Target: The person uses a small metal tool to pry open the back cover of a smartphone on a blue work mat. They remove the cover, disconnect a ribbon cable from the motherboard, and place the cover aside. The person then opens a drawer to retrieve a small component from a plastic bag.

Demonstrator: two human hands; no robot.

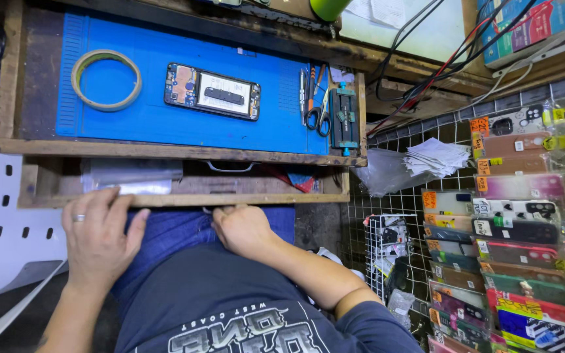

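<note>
Both hands at the drawer (184, 189) front edge, under the bench (165, 151): left hand (99, 238) flat, fingers (93, 204) apart over the rim; right hand (243, 229) curled, fingers together on the edge. Drawer: shallow wood, partly open. On the blue mat (184, 124): one opened phone (212, 91), one tape roll (106, 80), one pair of scissors (320, 111).

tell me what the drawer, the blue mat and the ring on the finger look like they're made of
Drawer: bare, worn wood, with visible grain and scuffed edges. Blue mat: probably rubber or silicone, matte with moulded ridges. Ring on the left hand: silvery metal, judging by its glint.
</note>
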